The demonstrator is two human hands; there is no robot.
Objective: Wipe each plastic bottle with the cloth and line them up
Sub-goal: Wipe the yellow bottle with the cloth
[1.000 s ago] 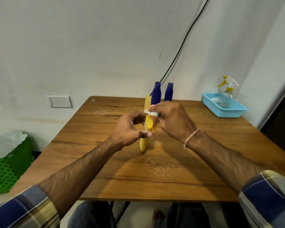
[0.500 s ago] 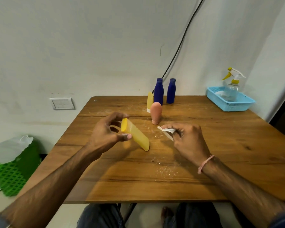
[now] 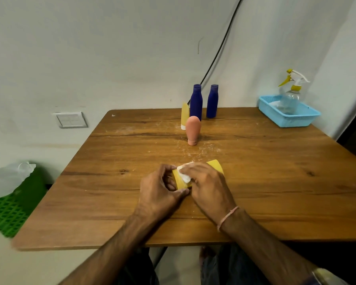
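Observation:
A yellow plastic bottle lies low over the wooden table, held between both hands. My left hand grips its near end with curled fingers and thumb. My right hand covers the bottle's middle and presses a small white cloth against it. Farther back stand a peach bottle, a pale yellow tube and two dark blue bottles near the wall.
A blue basket with a clear spray bottle sits at the table's back right corner. White dust marks the table around the peach bottle. A green crate with a plastic bag stands on the floor at left.
My right hand with the cloth came back onto the yellow bottle. Both hands and the bottle moved nearer to me and lower; the bottle now lies crosswise under my right hand.

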